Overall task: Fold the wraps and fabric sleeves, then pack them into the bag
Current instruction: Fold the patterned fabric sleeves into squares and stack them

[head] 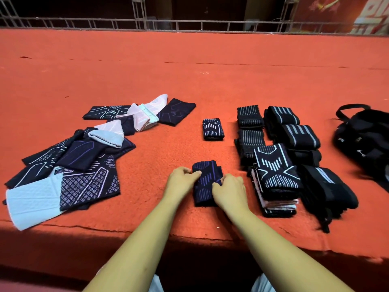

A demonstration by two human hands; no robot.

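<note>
Head view looks down on a red carpet (pixel 189 76), with both bare forearms reaching forward to a dark sleeve (pixel 205 187) patterned with purple lines, which lies on the carpet near its front edge, just ahead of the person. The left hand (pixel 182 182) has its fingers curled onto the sleeve's upper left edge, pinching the fabric there. The right hand (pixel 229 191) grips the right edge with its fingers bent over the cloth, and the upper part of the sleeve appears doubled over on itself. Farther back, apart from everything else, sits one small folded sleeve (pixel 213 129), dark with white marks. To the left lies a loose heap of sleeves (pixel 69 159), dark ones with pale line patterns mixed with pale blue and pink ones, overlapping at odd angles. Just to the right of the hands stands a stack of folded sleeves (pixel 275 178), topped by a dark one with bold white stripes. Behind and beside that stack lie rolled black wraps (pixel 294 133) with grey stripes, set close together in rows. At the far right edge of view rests a black bag (pixel 366 142), its handle loop raised, near the wraps. A metal railing (pixel 189 24) runs along the far side of the carpet.
</note>
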